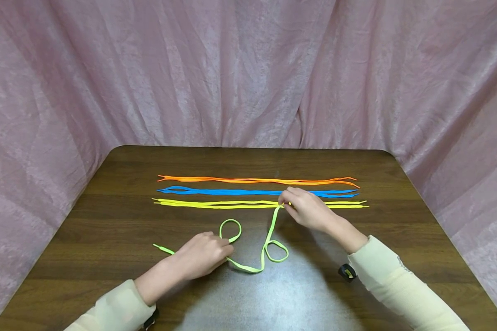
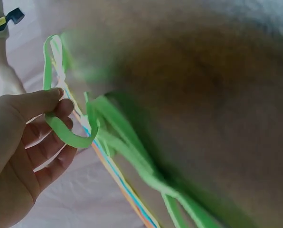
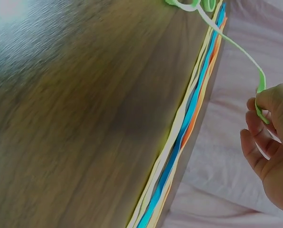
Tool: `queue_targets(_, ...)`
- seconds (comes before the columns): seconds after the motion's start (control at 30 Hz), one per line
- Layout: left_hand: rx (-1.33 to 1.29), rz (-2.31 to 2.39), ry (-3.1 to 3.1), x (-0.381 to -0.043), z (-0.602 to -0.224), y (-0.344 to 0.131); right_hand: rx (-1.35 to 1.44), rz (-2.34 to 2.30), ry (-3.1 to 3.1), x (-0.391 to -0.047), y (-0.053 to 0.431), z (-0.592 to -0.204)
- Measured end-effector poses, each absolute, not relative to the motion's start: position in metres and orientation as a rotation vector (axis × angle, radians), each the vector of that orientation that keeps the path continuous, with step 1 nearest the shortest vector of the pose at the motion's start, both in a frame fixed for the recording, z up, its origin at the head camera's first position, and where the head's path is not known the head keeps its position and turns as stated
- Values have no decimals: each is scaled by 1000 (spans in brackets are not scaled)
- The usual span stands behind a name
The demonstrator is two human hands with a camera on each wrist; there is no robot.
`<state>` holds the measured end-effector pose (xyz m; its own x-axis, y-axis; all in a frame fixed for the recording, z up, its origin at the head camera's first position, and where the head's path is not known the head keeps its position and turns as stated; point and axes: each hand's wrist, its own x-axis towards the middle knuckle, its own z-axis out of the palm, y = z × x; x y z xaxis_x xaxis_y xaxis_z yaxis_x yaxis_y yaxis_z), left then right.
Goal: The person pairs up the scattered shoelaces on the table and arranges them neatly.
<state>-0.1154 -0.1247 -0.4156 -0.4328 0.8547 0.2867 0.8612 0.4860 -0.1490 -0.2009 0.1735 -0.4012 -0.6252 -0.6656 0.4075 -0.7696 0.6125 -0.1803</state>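
A light green shoelace [image 1: 254,270] lies in loose loops at the middle of the table, its left tip [image 1: 163,249] beyond my left hand. My left hand [image 1: 203,255] pinches this lace between thumb and forefinger, with a small loop rising past the fingers; the left wrist view shows the pinched lace [image 2: 68,135] closer. Farther right, my right hand [image 1: 308,209] holds the lace near its other end, raised in front of the yellow laces. In the right wrist view that end [image 3: 261,102] sits between thumb and fingers [image 3: 255,137].
Behind the green lace, pairs of laces lie stretched left to right: yellow [image 1: 215,204], then blue [image 1: 232,192], then orange [image 1: 252,180] farthest back. They rest on a brown wooden table [image 1: 107,239]. A pink curtain [image 1: 248,73] hangs around its back and sides.
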Motion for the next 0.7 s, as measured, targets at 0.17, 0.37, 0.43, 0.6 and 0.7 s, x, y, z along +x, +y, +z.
queue_targets(0.17,-1408,-36,-2404,-115,-406,-130,1150,483,-2549,-200,186,-405)
queue_targets(0.37,-1378,-105,-2341,-115,-391,-135,1116,470,-2568,-199,204,-409)
queue_targets(0.43,-1365,-104,-2340,-116,-386,-138,1104,471,-2573,-199,210,-410)
queue_targets(0.6,-1319,-98,-2393,-120,-375,-149,1061,470,-2578,-198,228,-412)
queue_targets(0.7,-1286,-117,-2433,-122,-370,-156,1025,456,-2585,-197,240,-416)
